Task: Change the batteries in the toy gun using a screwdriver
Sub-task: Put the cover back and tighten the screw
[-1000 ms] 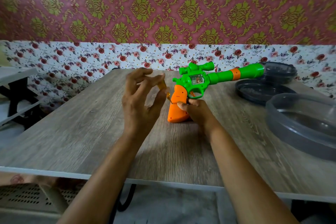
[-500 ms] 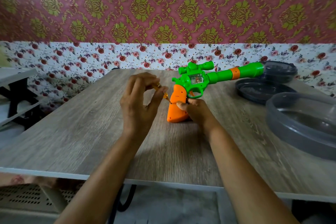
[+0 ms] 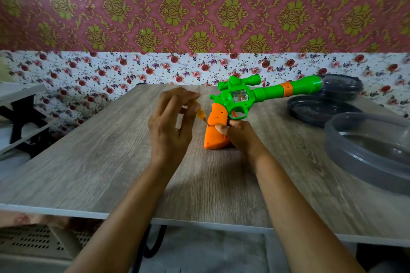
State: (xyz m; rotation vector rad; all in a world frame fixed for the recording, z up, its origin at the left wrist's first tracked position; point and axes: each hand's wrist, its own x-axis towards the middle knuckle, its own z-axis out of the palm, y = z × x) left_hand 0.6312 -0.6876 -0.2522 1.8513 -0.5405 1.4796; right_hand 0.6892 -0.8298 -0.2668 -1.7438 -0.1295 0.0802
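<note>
Grey wood-grain tabletop (image 3: pixel 99 162) runs up to a wall papered in small red roses, with maroon and gold damask above.

Near the middle of it, the left hand (image 3: pixel 168 133) pinches the amber handle of a small screwdriver (image 3: pixel 200 115) between thumb and fingertips. The other fingers are spread and raised, and the wrist is lifted off the wood. The tool slants down to the right, its tip touching the left face of the orange handle of the toy gun (image 3: pixel 240 101).

The right hand (image 3: pixel 240 137) grips that handle from the right side, with the thumb laid across its near face. The gun stands upright on the butt of its handle. Its green barrel points toward the far right corner.

Both forearms cross the white-trimmed near edge. From the left hand to the left edge only wood grain shows.

Along the right edge sits a translucent grey tub (image 3: pixel 366 153). Beyond it lies a dark round lid (image 3: pixel 319 111), and a dark container (image 3: pixel 342 86) stands at the far right corner, just behind the muzzle. A white bench (image 3: pixel 20 93) stands off to the left of the table.
</note>
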